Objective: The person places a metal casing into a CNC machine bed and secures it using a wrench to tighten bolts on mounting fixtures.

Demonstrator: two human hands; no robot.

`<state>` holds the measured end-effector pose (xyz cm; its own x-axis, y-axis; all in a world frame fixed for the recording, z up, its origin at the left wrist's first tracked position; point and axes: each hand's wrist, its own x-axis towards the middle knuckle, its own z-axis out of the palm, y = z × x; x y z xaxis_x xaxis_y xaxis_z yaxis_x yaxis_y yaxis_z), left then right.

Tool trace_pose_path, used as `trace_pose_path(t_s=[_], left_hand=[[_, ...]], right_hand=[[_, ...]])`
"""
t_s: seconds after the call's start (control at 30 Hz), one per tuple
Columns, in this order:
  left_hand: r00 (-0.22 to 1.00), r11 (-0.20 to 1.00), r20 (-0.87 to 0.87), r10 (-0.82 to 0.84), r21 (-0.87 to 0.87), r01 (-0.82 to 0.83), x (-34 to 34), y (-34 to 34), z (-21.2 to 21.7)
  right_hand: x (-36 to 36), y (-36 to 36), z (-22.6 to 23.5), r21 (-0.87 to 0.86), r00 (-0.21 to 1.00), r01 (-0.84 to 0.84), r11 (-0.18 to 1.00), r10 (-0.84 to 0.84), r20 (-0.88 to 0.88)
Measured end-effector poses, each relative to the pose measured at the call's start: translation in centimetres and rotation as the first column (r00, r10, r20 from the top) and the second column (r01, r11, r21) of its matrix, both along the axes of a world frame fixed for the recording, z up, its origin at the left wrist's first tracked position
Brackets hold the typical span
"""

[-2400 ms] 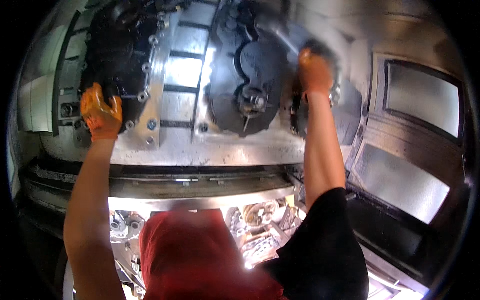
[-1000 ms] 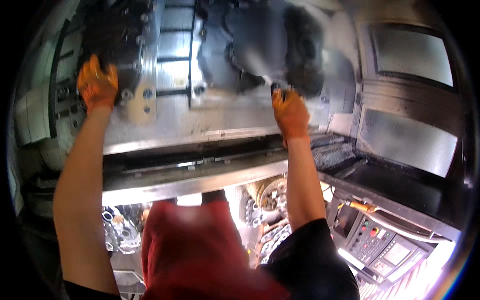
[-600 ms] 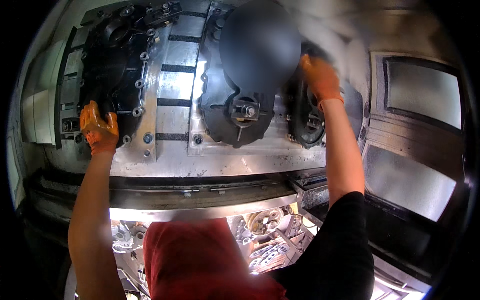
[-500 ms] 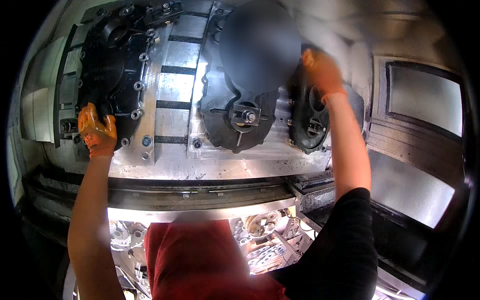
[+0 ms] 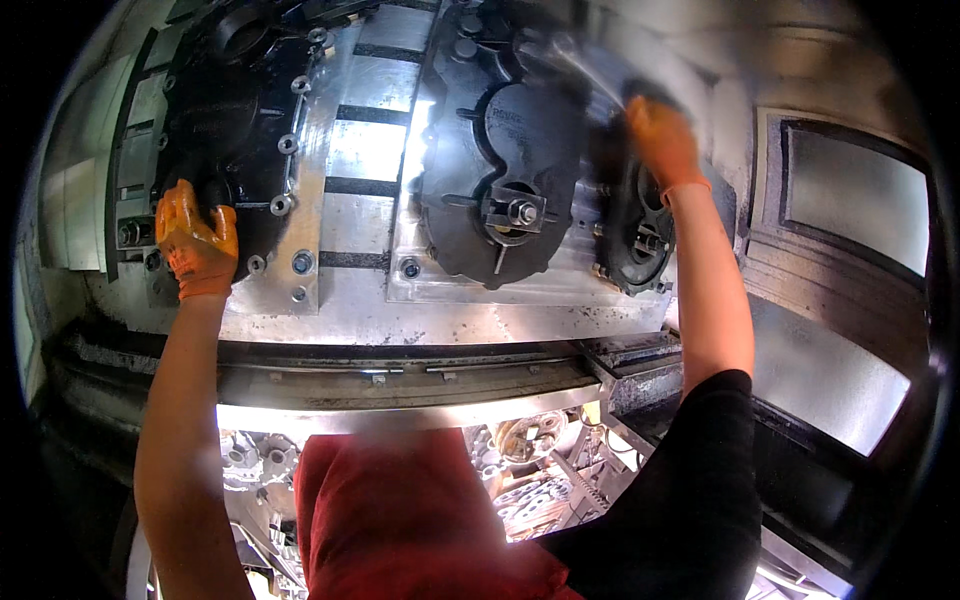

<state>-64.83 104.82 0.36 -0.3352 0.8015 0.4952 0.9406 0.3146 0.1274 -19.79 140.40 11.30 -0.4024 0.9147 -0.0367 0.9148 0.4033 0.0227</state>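
Observation:
My left hand [image 5: 198, 240], in an orange glove, rests on the lower left edge of a dark cast cover [image 5: 215, 125]. Its fingers are stretched out, with the thumb apart. My right hand [image 5: 662, 140], gloved in orange too, is closed around one end of a long metal wrench [image 5: 598, 75], smeared by motion. The wrench's far end reaches the upper part of the middle cast cover [image 5: 525, 130]. Below it, a nut and clamp plate [image 5: 523, 212] hold that cover down. A smaller dark cover [image 5: 640, 225] stands beneath my right hand.
A slotted metal fixture plate [image 5: 365, 150] carries the covers. Along its front runs a metal ledge [image 5: 400, 393]. Below lie several loose metal parts [image 5: 540, 500]. A framed window panel [image 5: 850, 195] is on the right wall.
My right hand has shifted slightly right, and the wrench now shows where a blurred round patch covered the middle cover. The view has tilted a little; my left hand stays on its cover.

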Motion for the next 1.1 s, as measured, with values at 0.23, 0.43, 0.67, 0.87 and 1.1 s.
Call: trace_pose_path(t_s=[0.23, 0.43, 0.67, 0.87, 1.1], left_hand=[[0.999, 0.998, 0.039, 0.008, -0.056, -0.006, -0.5, -1.0, 0.6], [1.000, 0.999, -0.015, -0.027, 0.020, 0.027, -1.1, -0.7, -0.9], [0.997, 0.999, 0.056, 0.051, -0.006, -0.051, -0.4, 0.8, 0.1], [1.000, 0.998, 0.010, -0.018, 0.066, 0.017, 0.2, 0.6, 0.2], [1.000, 1.000, 0.023, -0.013, 0.006, 0.013, -0.5, 0.8, 0.7]], right_hand=[[-2.6, -1.3, 0.8, -0.017, 0.992, 0.095, 0.995, -0.093, 0.087], [-2.5, -4.2, 0.7, -0.065, 0.979, 0.200, 0.978, -0.202, -0.022], [-4.4, -9.0, 2.6, -0.001, 0.957, 0.280, 0.960, -0.280, 0.079], [-3.0, -9.2, -1.0, 0.013, 0.939, 0.308, 0.951, -0.306, 0.157], [0.7, -11.4, 2.5, 0.012, 0.928, 0.319, 0.948, -0.309, -0.209]])
